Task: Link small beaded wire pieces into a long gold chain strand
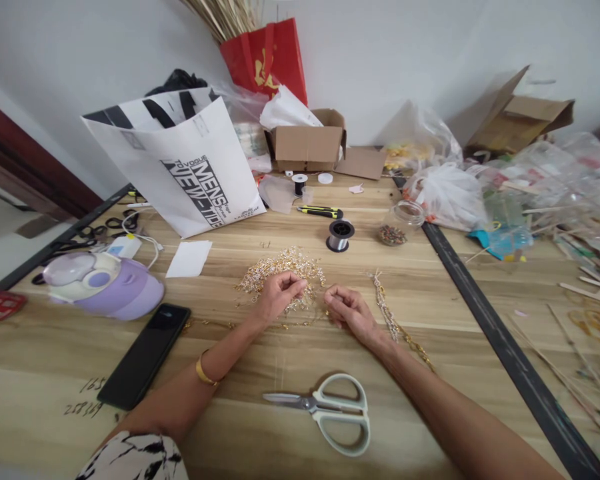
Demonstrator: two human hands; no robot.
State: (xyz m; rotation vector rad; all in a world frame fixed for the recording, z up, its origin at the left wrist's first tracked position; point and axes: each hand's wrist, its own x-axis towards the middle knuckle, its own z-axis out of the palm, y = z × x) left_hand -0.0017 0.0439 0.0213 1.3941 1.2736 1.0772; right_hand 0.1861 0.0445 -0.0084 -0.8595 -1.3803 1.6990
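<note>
My left hand is at the near edge of a pile of small gold and clear beads, thumb and fingertips pinched together. Just to its right, my right hand is closed in a pinch too. What either holds is too small to make out. A thin gold beaded strand runs along the table below the hands, its right end near my right fingers. Bundled beaded chains lie right of my right hand. Cream-handled scissors lie nearer me, blades pointing left.
A wire spool, a utility knife and a jar of beads stand or lie behind the hands. On the left are a black phone, a purple device and a white bag. Plastic bags crowd the right.
</note>
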